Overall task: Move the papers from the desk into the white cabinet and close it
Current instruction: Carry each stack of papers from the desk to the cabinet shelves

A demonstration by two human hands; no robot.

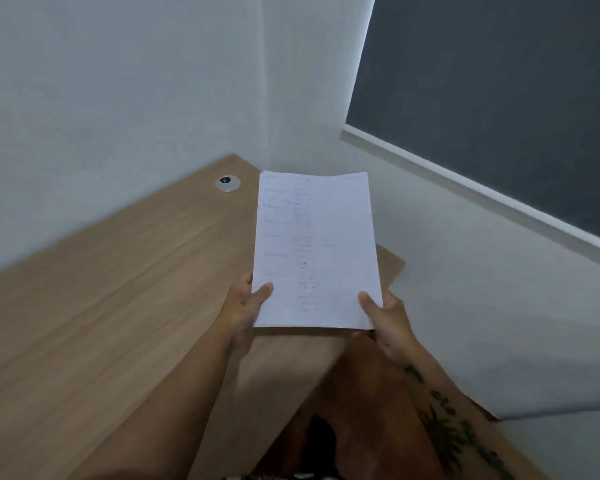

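Papers (316,247) held by left hand (245,306) and right hand (383,315) above desk (101,306).

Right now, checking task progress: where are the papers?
The papers are centre of the head view, held above the desk between the left hand and right hand.

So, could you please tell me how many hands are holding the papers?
2. The left hand grips the lower left edge of the papers, and the right hand grips the lower right corner, above the desk.
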